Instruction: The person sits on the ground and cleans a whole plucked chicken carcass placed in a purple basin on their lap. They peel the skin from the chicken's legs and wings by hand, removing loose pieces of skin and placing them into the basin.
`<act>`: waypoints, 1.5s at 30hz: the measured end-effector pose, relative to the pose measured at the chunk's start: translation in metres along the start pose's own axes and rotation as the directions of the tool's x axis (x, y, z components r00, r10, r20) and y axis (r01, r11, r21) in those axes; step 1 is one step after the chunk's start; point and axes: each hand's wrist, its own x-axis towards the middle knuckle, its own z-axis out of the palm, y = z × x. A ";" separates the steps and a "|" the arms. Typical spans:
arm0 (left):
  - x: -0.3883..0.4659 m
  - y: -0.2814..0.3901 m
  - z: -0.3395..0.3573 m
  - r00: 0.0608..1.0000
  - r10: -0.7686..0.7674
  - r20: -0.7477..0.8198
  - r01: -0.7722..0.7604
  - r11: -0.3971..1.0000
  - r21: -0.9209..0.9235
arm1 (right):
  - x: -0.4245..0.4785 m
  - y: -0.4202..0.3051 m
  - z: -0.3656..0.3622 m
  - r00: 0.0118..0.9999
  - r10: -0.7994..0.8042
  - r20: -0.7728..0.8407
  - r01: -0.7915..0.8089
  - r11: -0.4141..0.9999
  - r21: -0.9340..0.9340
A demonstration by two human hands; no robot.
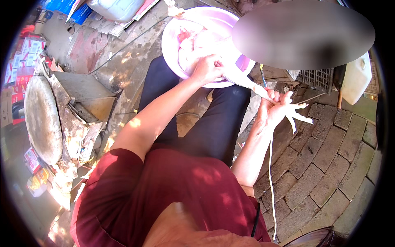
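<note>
A plucked chicken (197,49) lies in a pale pink basin (168,51) that rests on or against my knees. Strong sunlight washes out much of the bird, and a red part shows at its far left. My right hand (273,106) grips the lower end of one stretched leg (242,78), and the clawed foot (297,115) sticks out past my palm. Over the near rim, my left hand (206,69) pinches at the bird near the top of that leg; what lies between the fingertips is too small to tell. The other foot (175,10) hangs over the far rim.
To my left stands a round, worn board (43,120) beside a box (89,92). Stacked cartons (29,58) and a plastic jug (117,7) lie farther off. A crate (316,80) and a white container (358,80) stand right, above brick paving (327,154). A white cord (271,185) hangs there.
</note>
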 end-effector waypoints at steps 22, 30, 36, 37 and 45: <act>-0.008 0.026 -0.012 0.977 0.212 0.025 -0.213 0.976 0.051 | 0.001 0.000 -0.006 0.998 -0.032 0.056 0.034 0.999 -0.023; 0.002 0.015 0.001 0.967 0.254 -0.032 -0.228 0.913 0.339 | -0.002 0.000 -0.005 0.999 -0.021 0.044 0.022 0.999 -0.032; -0.011 0.003 -0.017 0.991 0.019 -0.129 -0.012 0.998 0.062 | 0.007 -0.002 -0.013 1.000 0.002 0.017 -0.002 1.000 -0.011; -0.013 0.004 -0.021 0.992 0.050 -0.119 -0.038 0.994 0.102 | 0.008 -0.002 -0.014 1.000 0.000 0.017 0.000 1.000 -0.013; -0.014 0.006 -0.012 0.999 -0.009 -0.048 0.011 1.000 0.028 | 0.012 -0.003 -0.018 0.999 0.029 0.029 -0.029 0.999 0.016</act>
